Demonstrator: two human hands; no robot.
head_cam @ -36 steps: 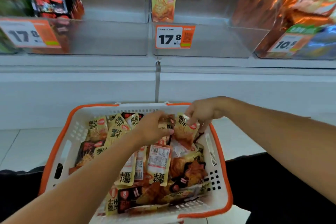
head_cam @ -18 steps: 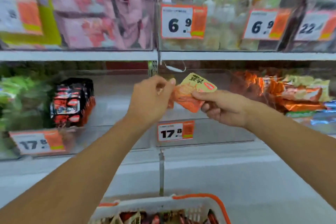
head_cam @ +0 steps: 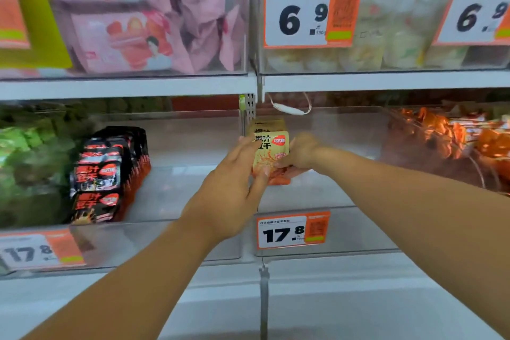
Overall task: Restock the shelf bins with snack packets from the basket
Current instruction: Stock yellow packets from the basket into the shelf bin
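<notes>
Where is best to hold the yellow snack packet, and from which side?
Likely by its lower side edges, from the front: the yellow snack packet stands upright and flat, label facing out. Both hands pinch it there, left hand and right hand.

"17.8" is printed on the price tag [head_cam: 293, 230] of the middle bin; "6.9" on the upper tag [head_cam: 311, 11].
</notes>
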